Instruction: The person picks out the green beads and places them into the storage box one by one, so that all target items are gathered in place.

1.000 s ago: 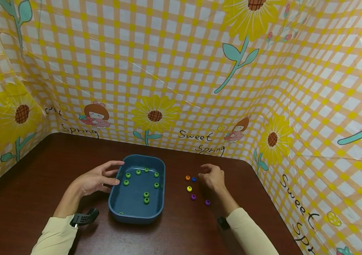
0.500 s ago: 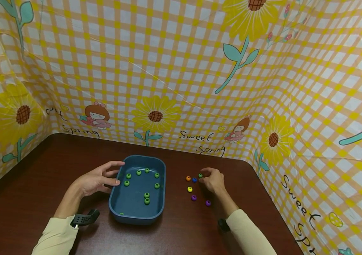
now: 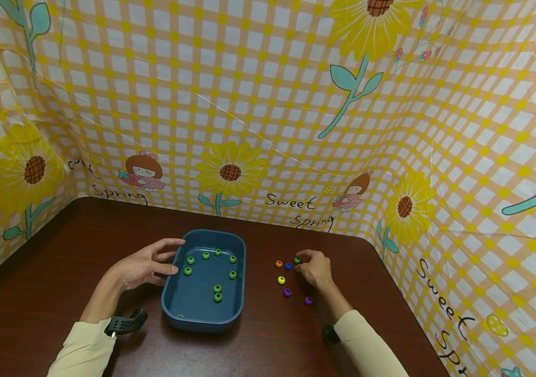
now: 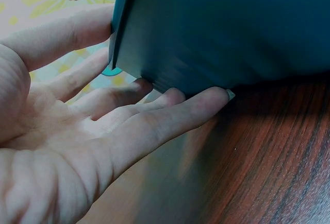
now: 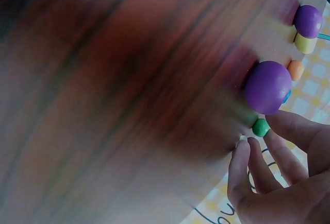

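Observation:
In the head view my left hand (image 3: 142, 264) is at the left side of a blue rectangular bin (image 3: 203, 325), its fingertips touching the rim and outer wall. The left wrist view shows those fingers (image 4: 170, 116) mostly straight against the bin (image 4: 221, 33). Several green beads (image 3: 218, 288) lie scattered inside. To the right, my right hand (image 3: 316, 268) pinches a small green bead (image 3: 297, 260) between finger and thumb, down at the table. The right wrist view also has this green bead (image 5: 261, 127) at the fingertips, beyond a purple bead (image 5: 268, 87).
Between bin and right hand lie an orange bead (image 3: 279, 264), a blue bead (image 3: 288, 266), a yellow bead (image 3: 281, 280) and a purple bead (image 3: 287, 292). Another purple bead (image 3: 308, 301) sits nearer the right wrist. A checked cloth (image 3: 268, 115) with sunflowers encloses the dark wooden table (image 3: 121, 220).
My right fingers have shifted slightly around the green bead, which was mostly hidden one second ago and shows more now. My left hand and the bin have stayed in place.

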The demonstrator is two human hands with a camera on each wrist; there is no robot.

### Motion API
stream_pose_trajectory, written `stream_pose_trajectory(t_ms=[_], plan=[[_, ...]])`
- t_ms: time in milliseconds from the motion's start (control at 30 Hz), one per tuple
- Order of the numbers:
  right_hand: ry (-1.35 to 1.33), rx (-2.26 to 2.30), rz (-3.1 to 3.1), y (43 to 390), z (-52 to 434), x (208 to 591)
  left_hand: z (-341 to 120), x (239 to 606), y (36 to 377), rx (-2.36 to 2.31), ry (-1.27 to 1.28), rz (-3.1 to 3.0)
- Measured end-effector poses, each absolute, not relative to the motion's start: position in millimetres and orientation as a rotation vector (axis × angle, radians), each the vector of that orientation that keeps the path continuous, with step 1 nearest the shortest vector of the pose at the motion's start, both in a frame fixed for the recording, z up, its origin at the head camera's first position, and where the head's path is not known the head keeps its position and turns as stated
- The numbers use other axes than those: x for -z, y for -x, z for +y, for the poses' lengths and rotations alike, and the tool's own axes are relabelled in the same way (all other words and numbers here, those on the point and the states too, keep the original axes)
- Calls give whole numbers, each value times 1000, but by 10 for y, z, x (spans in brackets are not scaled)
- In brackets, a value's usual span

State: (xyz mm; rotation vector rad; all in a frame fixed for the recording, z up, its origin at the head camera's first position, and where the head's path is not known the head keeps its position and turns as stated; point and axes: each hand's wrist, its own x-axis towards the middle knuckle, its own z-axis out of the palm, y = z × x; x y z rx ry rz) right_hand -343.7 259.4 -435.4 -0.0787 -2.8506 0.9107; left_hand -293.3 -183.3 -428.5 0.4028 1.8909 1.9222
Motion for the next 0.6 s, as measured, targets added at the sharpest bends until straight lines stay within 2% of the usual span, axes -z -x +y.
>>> stream_pose_trajectory(t_ms=[600], plan=[[59,-901,-2812,3421,2575,4355,-1835,4274,2929,-1927,-406,1886]])
